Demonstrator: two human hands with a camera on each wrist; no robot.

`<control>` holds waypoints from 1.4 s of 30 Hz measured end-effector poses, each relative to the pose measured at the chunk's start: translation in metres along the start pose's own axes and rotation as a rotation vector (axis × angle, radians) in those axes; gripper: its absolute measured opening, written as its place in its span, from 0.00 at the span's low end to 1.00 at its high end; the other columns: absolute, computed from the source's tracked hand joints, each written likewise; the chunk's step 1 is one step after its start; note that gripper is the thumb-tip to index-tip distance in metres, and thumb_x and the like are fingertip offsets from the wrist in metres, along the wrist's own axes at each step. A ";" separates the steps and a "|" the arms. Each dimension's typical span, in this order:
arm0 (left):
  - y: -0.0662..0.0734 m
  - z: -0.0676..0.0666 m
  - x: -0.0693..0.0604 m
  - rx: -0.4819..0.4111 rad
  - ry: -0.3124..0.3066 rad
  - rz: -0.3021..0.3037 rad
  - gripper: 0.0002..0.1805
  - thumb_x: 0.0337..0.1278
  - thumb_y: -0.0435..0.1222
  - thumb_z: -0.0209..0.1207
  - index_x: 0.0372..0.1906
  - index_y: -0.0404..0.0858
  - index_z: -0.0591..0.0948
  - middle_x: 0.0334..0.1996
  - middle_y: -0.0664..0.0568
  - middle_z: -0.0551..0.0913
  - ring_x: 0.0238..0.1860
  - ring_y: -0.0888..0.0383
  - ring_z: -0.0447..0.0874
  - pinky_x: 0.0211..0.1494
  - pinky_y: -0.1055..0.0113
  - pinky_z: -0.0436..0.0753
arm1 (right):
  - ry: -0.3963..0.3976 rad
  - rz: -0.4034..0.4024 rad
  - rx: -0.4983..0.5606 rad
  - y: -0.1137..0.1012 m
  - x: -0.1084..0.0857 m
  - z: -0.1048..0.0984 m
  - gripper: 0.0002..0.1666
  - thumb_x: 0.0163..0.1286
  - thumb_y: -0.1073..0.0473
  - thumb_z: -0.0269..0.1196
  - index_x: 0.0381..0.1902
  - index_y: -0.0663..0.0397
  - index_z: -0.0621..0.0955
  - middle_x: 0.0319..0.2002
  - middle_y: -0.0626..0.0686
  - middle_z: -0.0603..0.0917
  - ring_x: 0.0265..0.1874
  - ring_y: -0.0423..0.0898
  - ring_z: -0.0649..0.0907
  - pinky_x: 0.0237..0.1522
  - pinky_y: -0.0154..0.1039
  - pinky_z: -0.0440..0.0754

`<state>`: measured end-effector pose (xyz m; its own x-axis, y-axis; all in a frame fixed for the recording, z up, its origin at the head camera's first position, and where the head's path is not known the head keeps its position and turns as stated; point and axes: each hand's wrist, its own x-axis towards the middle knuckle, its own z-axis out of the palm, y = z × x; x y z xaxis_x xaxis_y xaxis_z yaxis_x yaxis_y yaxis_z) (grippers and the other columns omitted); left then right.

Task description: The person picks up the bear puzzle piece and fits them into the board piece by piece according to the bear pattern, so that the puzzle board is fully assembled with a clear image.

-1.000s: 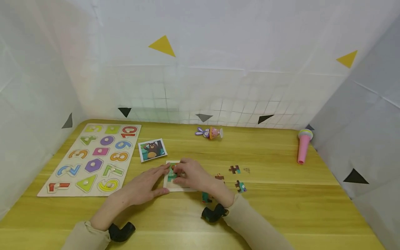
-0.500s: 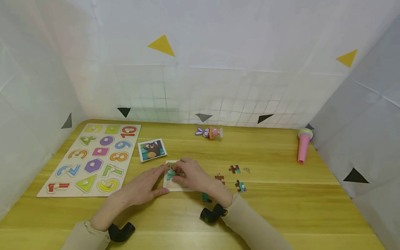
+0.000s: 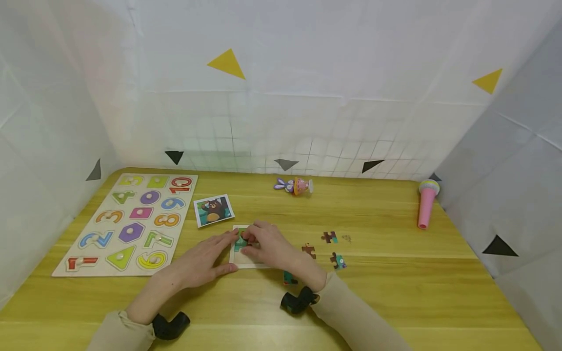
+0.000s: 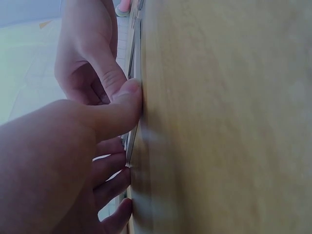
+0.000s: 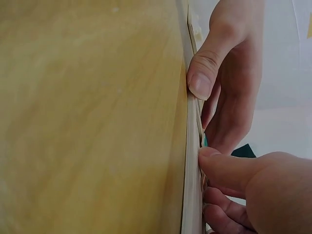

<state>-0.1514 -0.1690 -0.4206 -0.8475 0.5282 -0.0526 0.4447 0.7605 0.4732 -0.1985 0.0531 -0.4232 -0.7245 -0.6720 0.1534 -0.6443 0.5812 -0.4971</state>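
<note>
In the head view a small jigsaw tray [image 3: 259, 265] with a pale border lies mid-table, green and teal pieces [image 3: 239, 244] at its left. My left hand [image 3: 197, 261] rests along the tray's left side, fingers fairly straight, thumb on the near left corner. Over the tray my right hand [image 3: 270, 246] has its fingers bent and pinches a puzzle piece [image 3: 244, 236], mostly hidden. The right wrist view shows the right thumb [image 5: 209, 153] close to the tray's edge [image 5: 192, 161]. Both hands also appear close together in the left wrist view.
Several loose jigsaw pieces [image 3: 338, 262] lie right of the tray. A bear picture card [image 3: 214, 210] sits behind the left hand. At left is a number-and-shape board [image 3: 131, 231]. Toward the back lie a rabbit toy [image 3: 295, 186] and a pink toy microphone [image 3: 426, 207].
The right hand has shifted slightly leftward over the tray, its fingers still bent. The left hand stays in place. Slightly more of the loose brown piece beside the right wrist shows.
</note>
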 end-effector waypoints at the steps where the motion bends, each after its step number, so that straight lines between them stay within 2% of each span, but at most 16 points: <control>1: 0.000 0.000 0.000 0.000 0.001 0.000 0.41 0.68 0.56 0.57 0.78 0.42 0.60 0.78 0.46 0.58 0.75 0.41 0.60 0.74 0.40 0.64 | 0.000 0.001 -0.001 0.000 0.000 0.000 0.14 0.69 0.54 0.68 0.47 0.54 0.83 0.39 0.49 0.81 0.37 0.43 0.77 0.43 0.38 0.73; 7: -0.001 0.000 0.000 -0.001 0.005 0.012 0.41 0.68 0.56 0.57 0.78 0.44 0.60 0.78 0.46 0.58 0.75 0.41 0.60 0.73 0.39 0.64 | 0.009 0.000 0.004 0.000 0.001 0.000 0.13 0.69 0.55 0.68 0.47 0.54 0.83 0.39 0.50 0.81 0.38 0.44 0.78 0.43 0.38 0.73; 13: -0.001 -0.001 0.000 0.007 0.009 0.031 0.40 0.68 0.54 0.58 0.77 0.41 0.62 0.78 0.46 0.58 0.76 0.41 0.59 0.74 0.39 0.64 | 0.028 -0.020 0.003 0.000 0.001 0.002 0.11 0.68 0.56 0.68 0.46 0.53 0.84 0.38 0.49 0.82 0.39 0.45 0.80 0.43 0.40 0.74; 18: -0.001 0.000 0.000 0.018 0.020 0.045 0.38 0.68 0.53 0.59 0.76 0.40 0.65 0.78 0.45 0.59 0.75 0.40 0.60 0.73 0.39 0.65 | 0.032 -0.004 0.012 -0.003 0.000 0.001 0.12 0.68 0.55 0.69 0.45 0.54 0.84 0.38 0.50 0.82 0.39 0.45 0.79 0.44 0.41 0.74; 23: -0.001 0.000 0.001 0.017 0.017 0.039 0.38 0.67 0.53 0.60 0.75 0.40 0.66 0.77 0.45 0.60 0.75 0.40 0.61 0.72 0.39 0.65 | 0.033 0.004 0.015 -0.001 0.001 0.002 0.11 0.67 0.55 0.69 0.44 0.53 0.84 0.37 0.49 0.81 0.37 0.44 0.78 0.42 0.39 0.73; 31: 0.000 -0.001 0.001 0.009 0.013 0.026 0.38 0.66 0.54 0.59 0.75 0.41 0.66 0.77 0.46 0.60 0.75 0.40 0.62 0.72 0.40 0.66 | 0.005 0.014 0.031 0.003 0.002 0.002 0.12 0.67 0.57 0.69 0.46 0.54 0.84 0.38 0.49 0.82 0.37 0.42 0.80 0.39 0.31 0.77; 42: 0.000 -0.002 0.001 0.017 0.004 0.027 0.39 0.67 0.54 0.59 0.76 0.41 0.66 0.78 0.46 0.59 0.74 0.40 0.61 0.72 0.39 0.66 | 0.020 0.012 0.025 0.002 0.002 0.002 0.11 0.67 0.56 0.69 0.44 0.55 0.84 0.38 0.49 0.82 0.38 0.43 0.81 0.42 0.34 0.78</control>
<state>-0.1529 -0.1688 -0.4190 -0.8360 0.5475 -0.0363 0.4725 0.7520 0.4595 -0.2008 0.0523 -0.4262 -0.7373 -0.6553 0.1640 -0.6291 0.5776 -0.5203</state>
